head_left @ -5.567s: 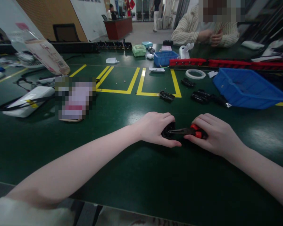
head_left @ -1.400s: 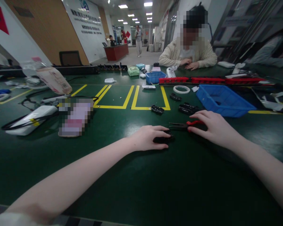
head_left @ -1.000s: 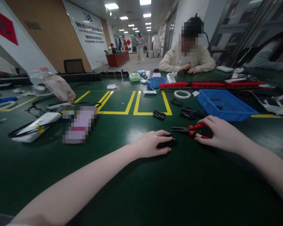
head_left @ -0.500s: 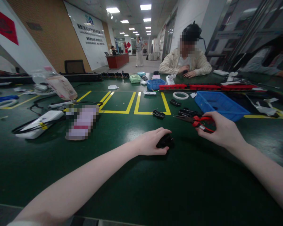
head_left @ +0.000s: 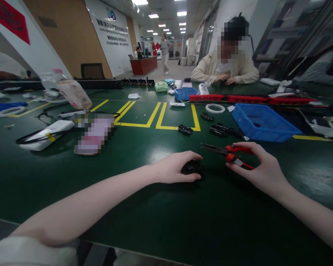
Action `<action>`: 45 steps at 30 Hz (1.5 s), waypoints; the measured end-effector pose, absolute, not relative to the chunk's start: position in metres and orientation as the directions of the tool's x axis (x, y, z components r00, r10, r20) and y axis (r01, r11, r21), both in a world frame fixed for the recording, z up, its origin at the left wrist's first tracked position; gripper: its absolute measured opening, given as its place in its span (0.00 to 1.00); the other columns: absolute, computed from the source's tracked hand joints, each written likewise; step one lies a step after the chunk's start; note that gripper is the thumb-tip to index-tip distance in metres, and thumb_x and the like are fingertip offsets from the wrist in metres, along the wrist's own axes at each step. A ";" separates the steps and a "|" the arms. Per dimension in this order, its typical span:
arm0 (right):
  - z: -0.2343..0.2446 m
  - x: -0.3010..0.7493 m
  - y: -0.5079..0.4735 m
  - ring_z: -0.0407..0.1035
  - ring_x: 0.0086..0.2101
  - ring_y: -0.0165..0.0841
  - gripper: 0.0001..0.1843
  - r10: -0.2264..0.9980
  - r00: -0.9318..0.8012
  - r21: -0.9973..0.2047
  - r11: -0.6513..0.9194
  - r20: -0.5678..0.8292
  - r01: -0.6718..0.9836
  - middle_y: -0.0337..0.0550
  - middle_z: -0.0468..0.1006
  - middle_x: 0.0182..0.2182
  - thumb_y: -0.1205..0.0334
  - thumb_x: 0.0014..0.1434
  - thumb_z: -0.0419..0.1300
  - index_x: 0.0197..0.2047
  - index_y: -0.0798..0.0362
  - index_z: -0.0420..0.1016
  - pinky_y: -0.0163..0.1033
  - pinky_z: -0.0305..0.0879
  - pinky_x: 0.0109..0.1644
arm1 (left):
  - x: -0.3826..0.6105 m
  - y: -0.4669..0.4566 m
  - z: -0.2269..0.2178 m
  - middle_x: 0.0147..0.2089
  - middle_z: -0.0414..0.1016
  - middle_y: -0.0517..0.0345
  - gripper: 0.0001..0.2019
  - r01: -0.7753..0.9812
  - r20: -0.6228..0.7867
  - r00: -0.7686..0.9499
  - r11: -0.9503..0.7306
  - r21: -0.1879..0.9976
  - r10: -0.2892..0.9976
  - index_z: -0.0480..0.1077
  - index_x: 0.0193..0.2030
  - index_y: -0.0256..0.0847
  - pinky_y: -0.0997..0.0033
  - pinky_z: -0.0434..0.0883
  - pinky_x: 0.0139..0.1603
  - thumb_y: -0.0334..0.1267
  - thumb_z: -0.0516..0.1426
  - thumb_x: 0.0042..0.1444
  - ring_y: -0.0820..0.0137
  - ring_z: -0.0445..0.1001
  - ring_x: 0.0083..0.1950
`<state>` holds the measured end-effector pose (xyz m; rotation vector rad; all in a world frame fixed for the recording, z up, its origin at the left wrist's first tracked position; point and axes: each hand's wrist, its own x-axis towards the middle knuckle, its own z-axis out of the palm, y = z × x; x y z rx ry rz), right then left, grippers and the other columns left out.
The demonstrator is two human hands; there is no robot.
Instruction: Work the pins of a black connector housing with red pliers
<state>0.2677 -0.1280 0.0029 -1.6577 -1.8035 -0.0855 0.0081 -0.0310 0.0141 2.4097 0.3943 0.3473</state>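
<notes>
My left hand [head_left: 177, 168] is closed around a small black plastic part [head_left: 192, 167] resting at the table's surface; the palm covers some of it. To its right, my right hand [head_left: 266, 168] grips red-handled long-nose pliers [head_left: 230, 152]. Their dark jaws point left, slightly parted at the tip, above and apart from the black part. Beyond the hands lie more black plastic parts: one [head_left: 185, 129] at the yellow tape corner, one [head_left: 207, 116] farther back, and a larger cluster [head_left: 220, 129] near the blue bin.
A blue bin [head_left: 266, 133] stands behind my right hand. A white ring [head_left: 215, 108] and long red strips [head_left: 244, 98] lie farther back. On the left are a phone [head_left: 96, 133], a white power bank [head_left: 47, 135] and a tilted bottle [head_left: 73, 92]. A co-worker [head_left: 224, 70] sits opposite.
The pliers and my right hand have come slightly down and nearer to me. My left hand keeps its hold on the black part. The camera view has shifted a little.
</notes>
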 end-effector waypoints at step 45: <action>0.017 0.250 -0.160 0.72 0.30 0.35 0.19 0.764 -0.492 0.115 0.492 0.417 0.863 0.51 0.73 0.36 0.51 0.58 0.53 0.45 0.56 0.66 0.39 0.72 0.29 | 0.018 -0.040 0.011 0.26 0.72 0.60 0.20 0.348 0.108 0.900 -0.844 0.407 0.423 0.67 0.35 0.37 0.76 0.58 0.22 0.56 0.57 0.54 0.71 0.71 0.25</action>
